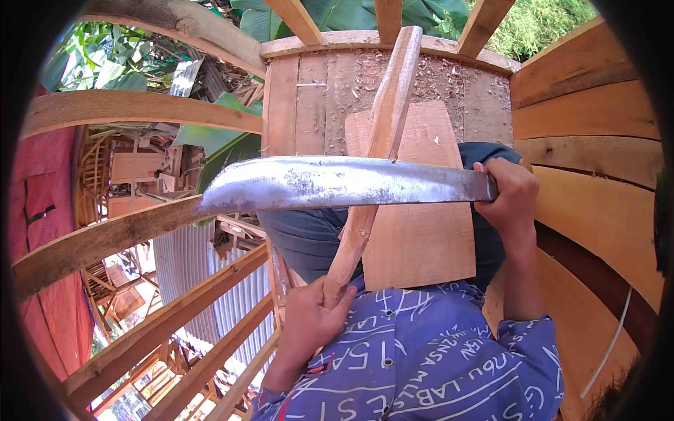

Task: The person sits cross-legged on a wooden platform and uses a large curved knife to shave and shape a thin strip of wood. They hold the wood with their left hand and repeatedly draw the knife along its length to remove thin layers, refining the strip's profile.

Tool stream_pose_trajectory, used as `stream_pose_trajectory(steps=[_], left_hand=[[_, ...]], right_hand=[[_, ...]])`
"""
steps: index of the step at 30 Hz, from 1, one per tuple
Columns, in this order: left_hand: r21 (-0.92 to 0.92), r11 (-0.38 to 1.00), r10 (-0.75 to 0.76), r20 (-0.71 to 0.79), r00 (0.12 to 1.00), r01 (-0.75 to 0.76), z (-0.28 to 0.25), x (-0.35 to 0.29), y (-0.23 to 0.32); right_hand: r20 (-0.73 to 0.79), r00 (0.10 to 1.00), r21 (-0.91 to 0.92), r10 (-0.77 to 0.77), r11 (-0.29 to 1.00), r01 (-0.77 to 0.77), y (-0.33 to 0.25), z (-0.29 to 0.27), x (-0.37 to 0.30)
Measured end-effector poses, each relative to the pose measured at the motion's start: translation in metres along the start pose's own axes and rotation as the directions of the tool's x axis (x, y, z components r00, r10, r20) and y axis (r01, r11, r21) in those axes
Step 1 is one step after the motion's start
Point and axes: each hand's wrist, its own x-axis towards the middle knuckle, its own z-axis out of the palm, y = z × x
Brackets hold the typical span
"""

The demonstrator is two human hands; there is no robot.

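My right hand [511, 193] is closed round the handle end of a machete [337, 184], whose broad, worn blade lies crosswise in front of me and points left. Under the blade runs a roughly hewn wooden stick [392, 105], slanting from my lap up to the far right. Its near end is wrapped by the fingers of my left hand [314, 313]. The blade hides a stretch of the stick; whether the two touch I cannot tell. Beneath the stick a flat wooden board [421, 245] rests across my lap, its far end over the plank floor.
Wood shavings [435, 77] litter the far part of the plank floor [281, 98]. Wooden rails [168, 281] stand on the left, with corrugated metal sheets [182, 281] beyond them. A plank wall [590, 154] closes in on the right. Large green leaves [337, 17] hang past the far edge.
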Motion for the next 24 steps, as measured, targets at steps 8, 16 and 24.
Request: stream_pose_trajectory(steps=[8,16,24], left_hand=[[-0.154,0.978,-0.118,0.165,0.979,0.144,0.005,-0.003,-0.011],[-0.207,0.959,-0.166,0.137,0.977,0.192,0.008,-0.001,-0.016],[-0.204,0.965,-0.143,0.117,0.983,0.164,-0.012,-0.016,-0.032]], right_hand=[[-0.016,0.999,-0.046,-0.041,0.998,0.040,0.001,0.003,0.000],[0.118,0.990,0.070,-0.075,0.995,0.067,-0.032,-0.005,-0.009],[-0.020,0.993,-0.089,0.117,0.989,-0.118,-0.010,-0.011,0.006]])
